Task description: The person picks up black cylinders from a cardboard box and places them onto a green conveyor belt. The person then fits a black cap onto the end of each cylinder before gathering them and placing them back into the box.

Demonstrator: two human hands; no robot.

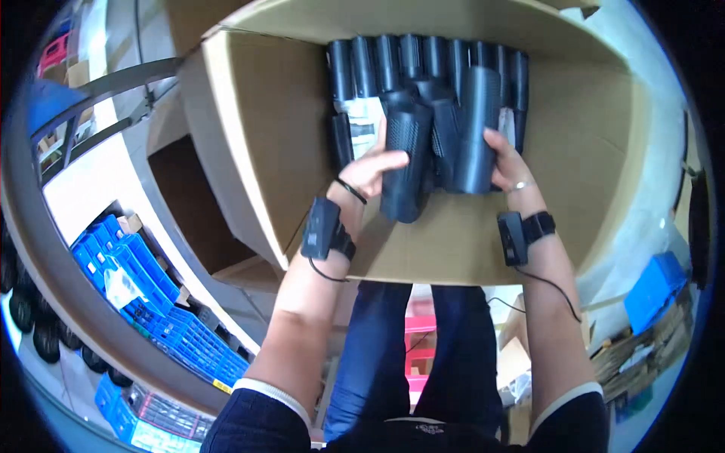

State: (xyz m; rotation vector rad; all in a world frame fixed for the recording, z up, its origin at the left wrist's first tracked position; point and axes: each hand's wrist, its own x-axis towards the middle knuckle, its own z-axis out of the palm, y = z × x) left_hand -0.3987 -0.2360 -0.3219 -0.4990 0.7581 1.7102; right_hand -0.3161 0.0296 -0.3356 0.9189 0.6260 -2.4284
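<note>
Both my arms reach into a large open cardboard box (581, 166). My left hand (368, 171) is closed round a black cylinder (405, 162) with a dimpled upper part, its thumb lying across the near side. In my right hand (509, 161) is a second black cylinder (476, 136), smooth lower down and textured above, gripped from its right side. Behind them a row of similar black cylinders (411, 57) stands along the box's far wall. More lie between and beneath the two held ones, partly hidden. A whitish label or packet (365, 121) shows beside my left hand.
Left of the box runs a grey metal rail (106, 87). Blue plastic crates (189, 336) stand lower left, with dark wheels (45, 341) beyond. A blue bin (655, 293) and stacked flattened cardboard (642, 355) are at right. A pink crate (420, 343) shows between my legs.
</note>
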